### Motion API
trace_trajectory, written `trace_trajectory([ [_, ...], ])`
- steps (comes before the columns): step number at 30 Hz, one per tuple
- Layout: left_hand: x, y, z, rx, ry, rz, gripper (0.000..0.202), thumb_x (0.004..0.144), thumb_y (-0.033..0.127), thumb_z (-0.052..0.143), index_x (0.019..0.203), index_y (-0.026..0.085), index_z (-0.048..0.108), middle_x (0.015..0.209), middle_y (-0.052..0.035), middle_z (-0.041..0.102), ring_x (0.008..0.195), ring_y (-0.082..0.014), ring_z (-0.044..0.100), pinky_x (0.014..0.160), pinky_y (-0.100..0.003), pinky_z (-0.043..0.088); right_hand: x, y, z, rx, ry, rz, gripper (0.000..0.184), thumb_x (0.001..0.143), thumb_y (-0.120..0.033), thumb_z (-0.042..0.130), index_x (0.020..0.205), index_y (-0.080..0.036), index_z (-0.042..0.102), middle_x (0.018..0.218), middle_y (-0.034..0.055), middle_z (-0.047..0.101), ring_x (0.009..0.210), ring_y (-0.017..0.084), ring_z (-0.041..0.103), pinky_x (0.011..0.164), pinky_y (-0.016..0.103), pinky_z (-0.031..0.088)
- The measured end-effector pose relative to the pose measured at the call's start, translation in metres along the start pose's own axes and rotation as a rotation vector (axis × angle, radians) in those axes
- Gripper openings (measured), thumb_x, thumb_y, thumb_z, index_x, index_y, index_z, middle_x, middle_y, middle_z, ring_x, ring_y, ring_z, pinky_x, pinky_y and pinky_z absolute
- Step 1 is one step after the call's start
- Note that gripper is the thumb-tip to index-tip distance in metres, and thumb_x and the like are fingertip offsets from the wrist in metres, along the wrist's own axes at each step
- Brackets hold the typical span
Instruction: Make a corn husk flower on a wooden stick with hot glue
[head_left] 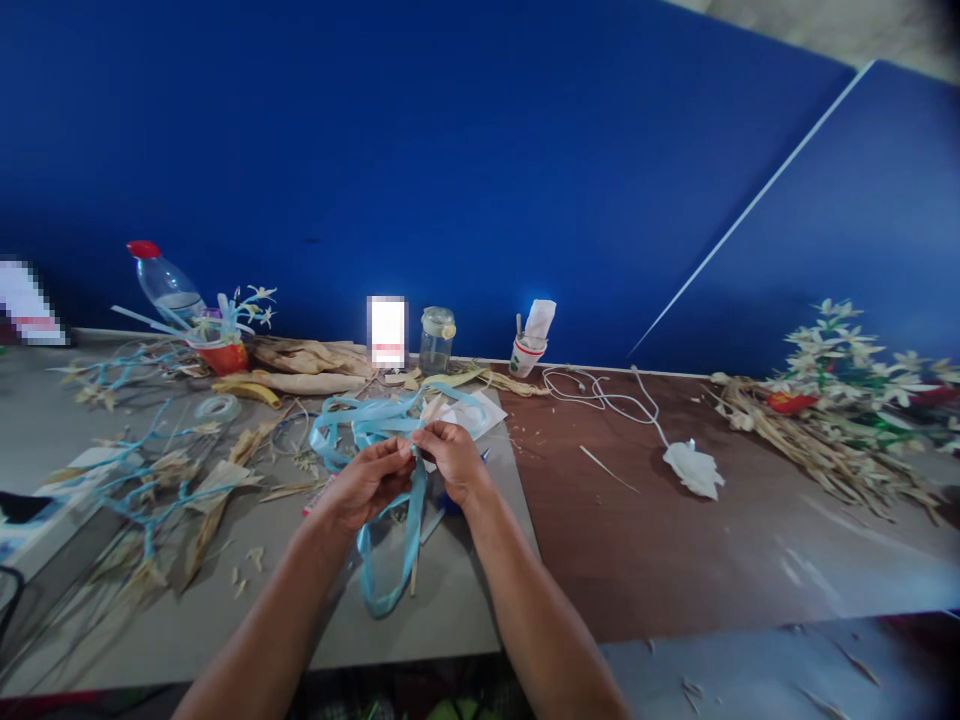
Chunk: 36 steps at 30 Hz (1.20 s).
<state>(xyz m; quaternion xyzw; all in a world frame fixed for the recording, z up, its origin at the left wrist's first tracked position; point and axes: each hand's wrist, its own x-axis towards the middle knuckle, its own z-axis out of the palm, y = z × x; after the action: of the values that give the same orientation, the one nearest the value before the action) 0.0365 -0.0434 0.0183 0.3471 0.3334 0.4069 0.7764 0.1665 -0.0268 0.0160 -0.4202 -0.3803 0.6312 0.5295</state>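
Note:
My left hand (367, 482) and my right hand (454, 462) meet in front of me above the grey table (450, 600), fingers pinched together on a light blue ribbon (375, 425). The ribbon loops back over the table behind my hands and hangs down in a long loop (386, 590) below them. A thin stick seems to hang with the ribbon under my fingers. White paper (469, 412) lies just behind my right hand.
Dried husks and blue-wrapped stems (150, 490) litter the left. A tape roll (217, 407), red cup of flowers (223, 355), bottle (165, 285), jar (436, 340) and paper cup (529, 350) stand by the blue wall. A white cable (600, 395) and flower bundle (840, 400) lie right.

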Motion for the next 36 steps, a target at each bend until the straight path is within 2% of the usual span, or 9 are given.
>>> trace_trajectory([
  [4,-0.001,0.001,0.001,-0.016,0.002,-0.009,0.024,0.064,0.026,0.072,0.064,0.015,0.052,0.051,0.0058,0.042,0.045,-0.0045,0.040,0.049,-0.018,0.037,-0.004,-0.005,0.002,0.017,-0.015,-0.021,0.029,0.054,-0.033,0.072,0.052,-0.018,0.048,0.046,-0.0068,0.044,0.047,0.007,0.036,0.050,0.023,0.028],
  [8,0.002,0.000,-0.002,0.104,0.064,0.143,0.022,0.062,0.024,0.072,0.061,0.015,0.052,0.049,0.0059,0.042,0.043,-0.0045,0.037,0.044,-0.017,0.029,-0.007,-0.008,0.002,-0.065,-0.078,-0.046,0.027,0.058,-0.034,0.071,0.056,-0.017,0.049,0.047,-0.0080,0.042,0.046,0.006,0.033,0.048,0.022,0.026],
  [12,0.003,0.001,-0.004,0.258,0.167,0.253,0.022,0.064,0.028,0.071,0.060,0.015,0.054,0.046,0.0065,0.041,0.041,-0.0042,0.033,0.041,-0.018,0.022,-0.006,-0.007,0.000,-0.090,-0.181,0.024,0.023,0.059,-0.033,0.071,0.067,-0.016,0.057,0.054,-0.0063,0.049,0.047,0.006,0.037,0.046,0.021,0.026],
  [17,0.003,0.002,0.001,0.401,0.269,0.326,0.024,0.059,0.027,0.074,0.056,0.014,0.054,0.046,0.0065,0.041,0.042,-0.0041,0.032,0.041,-0.018,0.022,-0.003,-0.003,-0.003,-0.112,-0.100,0.082,0.022,0.054,-0.027,0.072,0.066,-0.015,0.059,0.054,-0.0065,0.051,0.045,0.005,0.037,0.046,0.021,0.025],
  [20,0.004,0.002,0.003,0.418,0.302,0.329,0.024,0.058,0.027,0.074,0.056,0.014,0.055,0.045,0.0065,0.042,0.042,-0.0043,0.033,0.041,-0.018,0.023,-0.003,-0.003,-0.003,-0.090,-0.063,0.094,0.023,0.050,-0.025,0.074,0.064,-0.016,0.057,0.054,-0.0068,0.051,0.047,0.005,0.039,0.047,0.021,0.026],
  [24,0.005,-0.001,0.002,0.425,0.331,0.338,0.023,0.059,0.029,0.074,0.060,0.013,0.057,0.048,0.0049,0.047,0.044,-0.0053,0.038,0.042,-0.018,0.027,-0.004,-0.005,-0.002,-0.026,-0.063,0.152,0.024,0.049,-0.024,0.073,0.062,-0.017,0.054,0.050,-0.0082,0.047,0.044,0.005,0.036,0.045,0.021,0.024],
  [28,0.007,-0.006,-0.001,0.360,0.334,0.328,0.024,0.060,0.032,0.073,0.064,0.013,0.058,0.050,0.0040,0.050,0.044,-0.0060,0.041,0.042,-0.018,0.029,-0.003,-0.001,0.002,0.024,-0.050,0.170,0.022,0.050,-0.025,0.071,0.060,-0.017,0.054,0.049,-0.0078,0.047,0.044,0.006,0.036,0.046,0.021,0.024],
  [32,0.010,-0.009,-0.001,0.293,0.337,0.333,0.024,0.059,0.030,0.074,0.065,0.013,0.058,0.053,0.0035,0.053,0.045,-0.0061,0.043,0.043,-0.018,0.032,-0.003,0.004,0.007,0.040,0.031,0.119,0.020,0.052,-0.026,0.069,0.056,-0.017,0.052,0.047,-0.0077,0.046,0.046,0.007,0.038,0.048,0.022,0.027],
  [36,0.007,-0.006,0.000,0.189,0.214,0.269,0.022,0.059,0.025,0.074,0.071,0.014,0.059,0.057,0.0034,0.053,0.047,-0.0059,0.045,0.045,-0.017,0.033,-0.003,0.005,0.007,0.026,0.087,0.068,0.020,0.052,-0.027,0.069,0.054,-0.018,0.051,0.046,-0.0076,0.046,0.047,0.007,0.038,0.050,0.023,0.028],
])
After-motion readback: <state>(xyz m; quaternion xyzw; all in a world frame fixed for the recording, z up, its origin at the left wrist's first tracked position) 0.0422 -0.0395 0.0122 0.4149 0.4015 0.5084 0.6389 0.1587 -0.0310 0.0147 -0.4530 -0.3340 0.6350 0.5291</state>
